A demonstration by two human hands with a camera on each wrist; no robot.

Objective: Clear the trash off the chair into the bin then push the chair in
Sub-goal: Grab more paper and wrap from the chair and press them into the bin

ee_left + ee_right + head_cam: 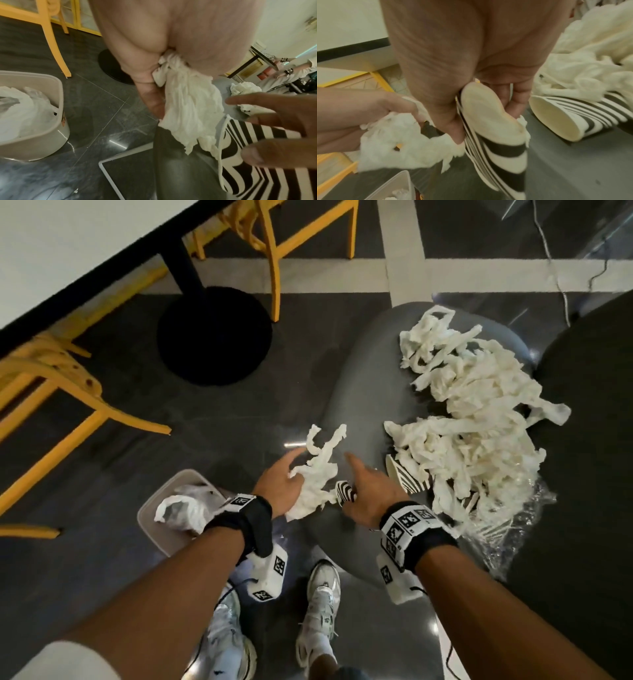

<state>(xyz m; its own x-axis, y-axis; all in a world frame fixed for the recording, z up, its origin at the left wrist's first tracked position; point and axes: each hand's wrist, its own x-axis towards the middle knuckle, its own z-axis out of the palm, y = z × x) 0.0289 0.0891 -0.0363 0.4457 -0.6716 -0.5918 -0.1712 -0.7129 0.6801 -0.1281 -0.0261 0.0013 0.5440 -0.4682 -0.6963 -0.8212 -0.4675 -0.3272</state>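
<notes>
Dark tiled floor surrounds a grey chair (359, 392) heaped with white tissue trash (479, 419). Left hand (279, 491) grips a tissue wad (317, 484); right hand (371, 493) pinches a striped paper cup (489, 121). The bin (154, 515) stands near left.

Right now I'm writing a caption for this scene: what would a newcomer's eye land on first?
First, the big heap of torn white paper strips covering the right side of the grey chair seat. Next, the hands at the seat's near edge: the left hand holds a wad of paper, and the right hand grips a squashed black-and-white striped cup. The lined bin stands on the floor at left.
</notes>
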